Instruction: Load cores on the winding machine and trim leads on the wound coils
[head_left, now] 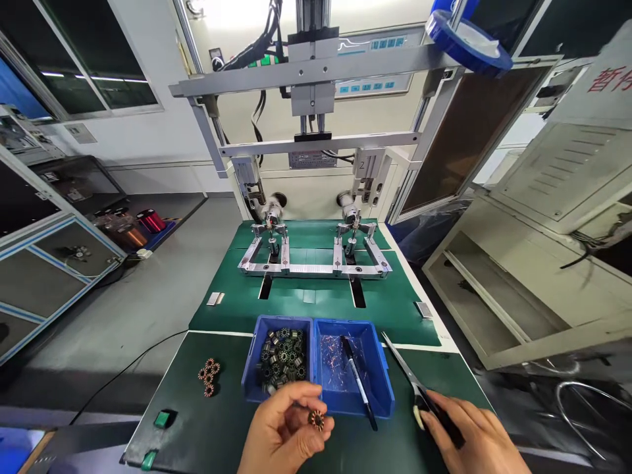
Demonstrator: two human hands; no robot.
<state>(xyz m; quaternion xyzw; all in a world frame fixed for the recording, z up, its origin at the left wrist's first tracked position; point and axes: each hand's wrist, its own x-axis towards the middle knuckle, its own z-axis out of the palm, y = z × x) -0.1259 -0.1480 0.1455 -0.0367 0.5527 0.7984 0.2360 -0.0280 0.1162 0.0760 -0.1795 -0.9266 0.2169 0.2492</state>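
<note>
In front of the blue bins, my left hand (286, 428) pinches a small wound motor stator (316, 420) between thumb and fingers. Copper wire shows around its ring of teeth. At the right, my right hand (469, 431) is closed on the black handles of a pair of scissors (405, 372), whose metal blades point away to the upper left. The left blue bin (251, 359) holds many dark stator cores (284, 355). In the right blue bin (340, 403) lie copper wire scraps and a black and white pen (359, 382), leaning over the front rim. Several copper-wound stators (210, 375) form a cluster at the left.
Behind the bins stands a winding machine with a metal fixture frame (311, 269) on the green bench top (306, 309). Green buttons (162, 419) sit at the front left. A blue tape roll (469, 43) hangs at upper right, and a grey cabinet (518, 276) stands to the right.
</note>
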